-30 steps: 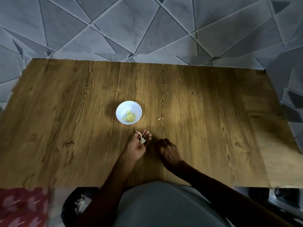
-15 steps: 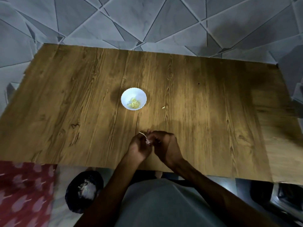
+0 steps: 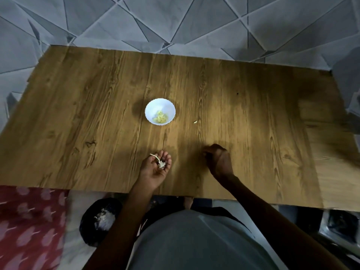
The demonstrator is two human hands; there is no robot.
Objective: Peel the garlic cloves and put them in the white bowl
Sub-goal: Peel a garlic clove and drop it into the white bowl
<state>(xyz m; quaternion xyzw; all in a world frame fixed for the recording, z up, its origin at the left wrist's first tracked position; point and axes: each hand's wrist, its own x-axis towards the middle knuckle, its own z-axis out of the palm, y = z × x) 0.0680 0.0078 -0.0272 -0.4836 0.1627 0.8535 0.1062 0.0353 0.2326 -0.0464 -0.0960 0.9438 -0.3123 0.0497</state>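
Your left hand (image 3: 154, 168) lies palm up over the near part of the worktop (image 3: 253, 114). Its fingers (image 3: 167, 156) are curled loosely upward, cupping a small piece of garlic (image 3: 161, 164). The piece is white and ragged, and a thin pale stem sticks out of it toward your thumb. It is too small to tell how much skin is still on it. Your right hand (image 3: 219, 161) is to the right, well apart from the left one, with its back to the camera. Its fingers (image 3: 208, 152) are curled inward with the tips close together, but the hand is dark and a little blurred. I cannot tell if they pinch a clove or nothing. The white bowl (image 3: 153, 106) stands farther from you, in the middle of the worktop, a little left of the line between your hands. At its bottom lie some yellowish peeled cloves (image 3: 160, 118), in a heap that I cannot count. A tiny pale scrap (image 3: 195, 122) lies on the wood just to the right of the bowl, apart from it. Below the near edge, on the left, there is a black bag (image 3: 87, 234) with something white inside, partly hidden by your left forearm. A red patterned cloth (image 3: 29, 230) is cut off by the frame at the lower left. A dark shiny thing (image 3: 341, 225) at the lower right is also cut off, and I cannot make out what it is.
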